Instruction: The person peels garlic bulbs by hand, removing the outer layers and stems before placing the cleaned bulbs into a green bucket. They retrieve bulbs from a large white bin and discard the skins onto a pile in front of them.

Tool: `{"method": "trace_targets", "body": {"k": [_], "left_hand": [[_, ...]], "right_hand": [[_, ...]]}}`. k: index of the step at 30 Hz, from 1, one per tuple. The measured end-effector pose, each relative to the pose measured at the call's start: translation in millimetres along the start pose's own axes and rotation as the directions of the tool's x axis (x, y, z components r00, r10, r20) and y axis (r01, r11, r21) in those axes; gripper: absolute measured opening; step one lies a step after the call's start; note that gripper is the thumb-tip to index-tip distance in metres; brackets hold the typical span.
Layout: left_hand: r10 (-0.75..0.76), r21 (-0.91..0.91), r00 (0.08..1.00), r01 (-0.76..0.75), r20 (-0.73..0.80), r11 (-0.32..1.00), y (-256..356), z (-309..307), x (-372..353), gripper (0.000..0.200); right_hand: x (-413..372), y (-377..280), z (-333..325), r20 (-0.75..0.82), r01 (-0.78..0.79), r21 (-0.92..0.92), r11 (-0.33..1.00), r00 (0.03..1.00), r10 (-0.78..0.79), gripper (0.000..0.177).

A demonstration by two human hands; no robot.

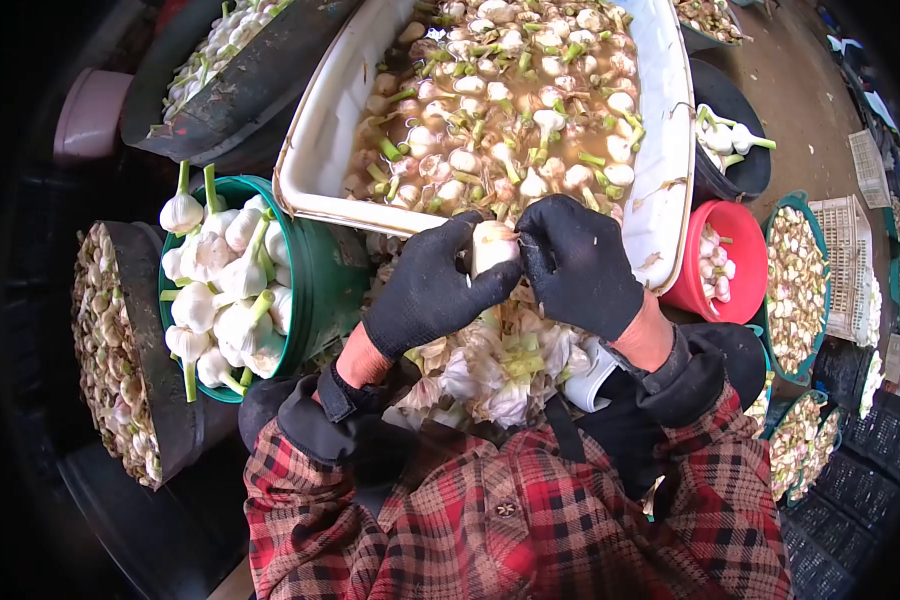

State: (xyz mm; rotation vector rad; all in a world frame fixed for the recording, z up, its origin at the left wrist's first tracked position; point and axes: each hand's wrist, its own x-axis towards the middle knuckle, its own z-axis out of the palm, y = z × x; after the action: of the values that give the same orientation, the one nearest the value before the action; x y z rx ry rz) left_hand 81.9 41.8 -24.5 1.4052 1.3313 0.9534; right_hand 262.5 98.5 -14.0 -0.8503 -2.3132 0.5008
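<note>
A pale garlic bulb [492, 246] is held in my left hand [438, 282], which wears a black glove, with thumb and fingers around it. My right hand [582, 262], also gloved in black, is closed at the bulb's right side, its fingertips pinched together; what they grip is too small to make out. Both hands are in front of the near rim of a white tub [315, 165] where many garlic bulbs [465, 160] float in brown water. Below the hands lies a heap of loose garlic skins [500, 375].
At the left stands a green bucket [315, 285] of white garlic bulbs, beside a dark container of bulbs [120, 350]. A red bowl [745, 265] holds small bulbs at the right. Farther right are a teal-rimmed basket [795, 290] and a pale crate [840, 250].
</note>
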Motion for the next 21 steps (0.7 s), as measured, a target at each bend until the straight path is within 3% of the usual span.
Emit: {"method": "trace_targets", "body": {"k": [4, 6, 9, 11, 12, 15, 19, 21], "left_hand": [[-0.018, 0.058, 1.0, 0.017, 0.017, 0.998, 12, -4, -7, 0.049], [0.198, 0.267, 0.979, -0.204, 0.05, 0.942, 2, -5, -9, 0.062], [0.091, 0.103, 0.995, -0.094, 0.033, 0.99, 0, -3, -10, 0.065], [0.051, 0.122, 0.998, -0.056, 0.041, 0.991, 2, -5, -8, 0.064], [0.011, 0.137, 0.999, -0.017, 0.046, 0.99, 3, -6, -7, 0.063], [0.042, 0.064, 0.995, -0.037, -0.085, 0.997, -11, 7, -4, 0.06], [0.079, 0.212, 0.993, -0.058, -0.093, 0.976, -12, 8, -6, 0.06], [0.217, 0.256, 0.976, -0.205, -0.018, 0.945, -3, 5, -7, 0.062]], "right_hand": [[1, 1, 0, 0.068, -0.161, 0.194, 0.968, 0.986, 0.151, 0.007], [0, 2, -1, 0.106, -0.237, 0.246, 0.94, 0.97, 0.217, 0.007], [0, 7, -2, 0.147, -0.333, 0.314, 0.889, 0.942, 0.301, 0.008], [1, 12, -3, 0.23, -0.403, 0.484, 0.776, 0.915, 0.331, 0.011], [3, 9, -4, 0.195, -0.36, 0.513, 0.779, 0.933, 0.303, 0.012], [3, 2, -3, 0.211, -0.392, 0.494, 0.776, 0.92, 0.331, 0.011], [-3, 7, 8, 0.122, -0.27, 0.314, 0.91, 0.962, 0.243, 0.01], [-3, 9, 8, 0.108, -0.336, 0.305, 0.891, 0.942, 0.318, 0.01]]}}
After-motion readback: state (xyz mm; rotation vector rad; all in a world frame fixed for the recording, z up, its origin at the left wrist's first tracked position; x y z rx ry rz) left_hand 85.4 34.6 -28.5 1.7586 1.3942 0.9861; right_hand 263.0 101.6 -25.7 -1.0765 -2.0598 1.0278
